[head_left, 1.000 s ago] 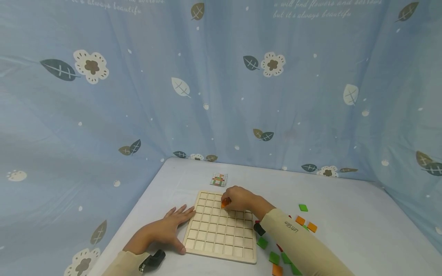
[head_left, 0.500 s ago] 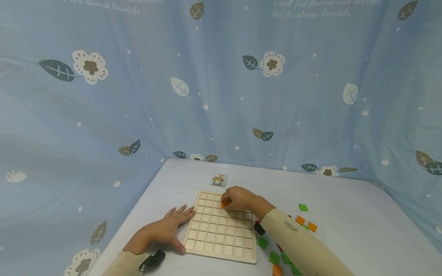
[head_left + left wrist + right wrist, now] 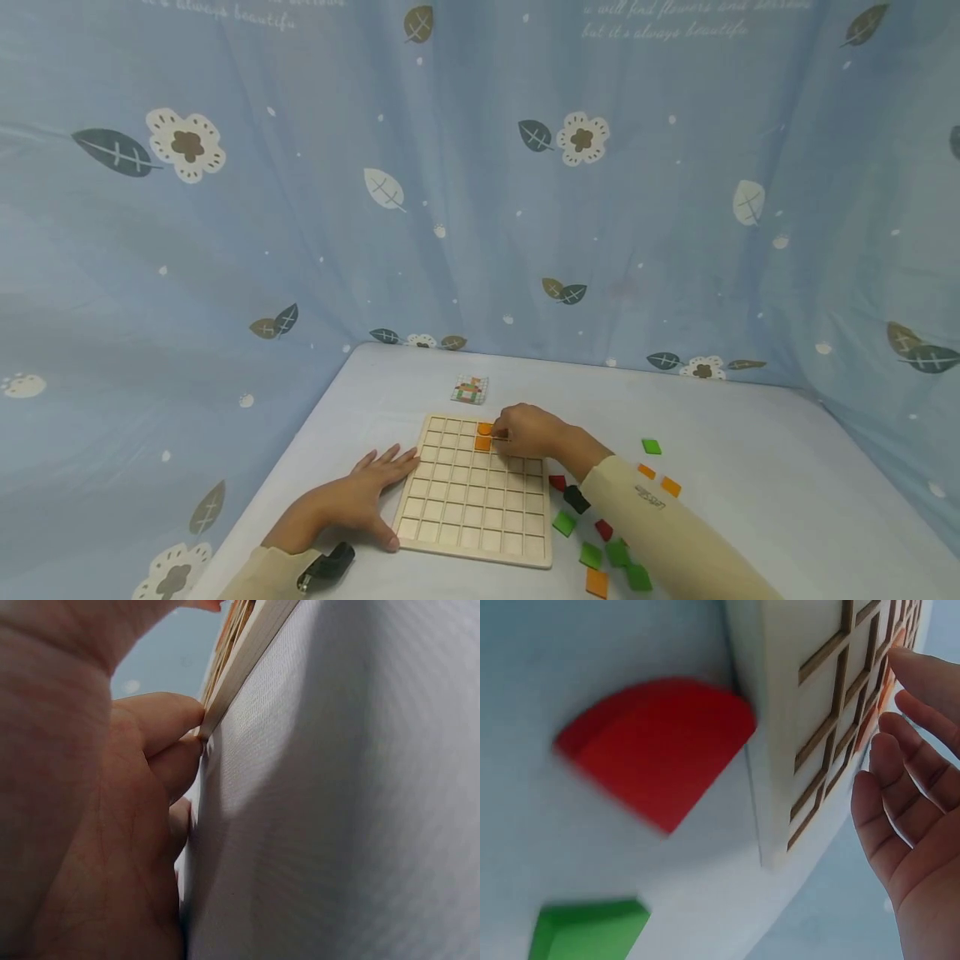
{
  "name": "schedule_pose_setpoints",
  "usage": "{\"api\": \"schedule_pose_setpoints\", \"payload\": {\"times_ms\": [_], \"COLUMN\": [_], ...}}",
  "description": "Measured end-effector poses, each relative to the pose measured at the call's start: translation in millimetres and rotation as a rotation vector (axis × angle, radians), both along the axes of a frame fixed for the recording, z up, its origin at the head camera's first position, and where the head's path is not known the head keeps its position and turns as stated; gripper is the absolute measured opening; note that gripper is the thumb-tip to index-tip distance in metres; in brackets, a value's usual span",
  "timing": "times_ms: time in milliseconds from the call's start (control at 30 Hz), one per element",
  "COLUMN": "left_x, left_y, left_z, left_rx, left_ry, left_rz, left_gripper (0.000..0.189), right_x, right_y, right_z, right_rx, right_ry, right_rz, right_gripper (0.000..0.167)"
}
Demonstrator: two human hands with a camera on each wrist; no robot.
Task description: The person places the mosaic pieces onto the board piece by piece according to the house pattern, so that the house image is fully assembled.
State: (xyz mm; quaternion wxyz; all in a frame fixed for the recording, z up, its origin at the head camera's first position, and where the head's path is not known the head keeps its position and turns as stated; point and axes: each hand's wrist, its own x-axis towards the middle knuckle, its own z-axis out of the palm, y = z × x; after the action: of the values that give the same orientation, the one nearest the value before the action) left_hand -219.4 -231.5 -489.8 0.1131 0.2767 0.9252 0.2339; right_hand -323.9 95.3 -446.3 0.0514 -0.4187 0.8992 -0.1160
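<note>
Here, a spread left hand (image 3: 363, 495) touches the gridded board (image 3: 471, 516); the right hand (image 3: 531, 431), half-curled, hold unclear, should press straight down, not nudging the orange tile (image 3: 483, 443).

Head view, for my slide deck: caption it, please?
Left hand touching a gridded wooden board, right hand at orange pieces near its far edge; loose green, red and orange tiles to its right.

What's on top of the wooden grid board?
Orange pieces lie near the far edge of the wooden grid board. The right hand covers part of it in the head view; what lies there isn't clear.
</note>
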Motion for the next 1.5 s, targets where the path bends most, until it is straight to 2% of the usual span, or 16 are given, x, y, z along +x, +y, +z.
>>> {"api": "schedule_pose_setpoints", "payload": {"times_ms": [367, 700, 967, 1500], "left_x": [1.1, -0.8, -0.3, -0.6], "left_y": [1.3, 2.1, 2.3, 1.9], "left_z": [2.5, 2.4, 4.7, 3.8], "left_rx": [-0.016, -0.013, -0.019, -0.017], "left_ry": [0.001, -0.003, -0.005, -0.008], "left_rz": [0.001, -0.008, -0.004, 0.007], "left_gripper": [0.126, 0.126, 0.126, 0.126], "right_x": [9.9, 18.8, 25.3, 29.4], "right_y": [28.5, 57.8, 71.8, 77.6], "right_z": [6.1, 9.5, 6.8, 0.1], "right_rx": [0.026, 0.033, 0.075, 0.143], "right_ry": [-0.022, -0.017, -0.101, -0.179], "right_rz": [-0.068, -0.055, -0.121, -0.105], "right_gripper": [0.026, 0.022, 0.005, 0.021]}}
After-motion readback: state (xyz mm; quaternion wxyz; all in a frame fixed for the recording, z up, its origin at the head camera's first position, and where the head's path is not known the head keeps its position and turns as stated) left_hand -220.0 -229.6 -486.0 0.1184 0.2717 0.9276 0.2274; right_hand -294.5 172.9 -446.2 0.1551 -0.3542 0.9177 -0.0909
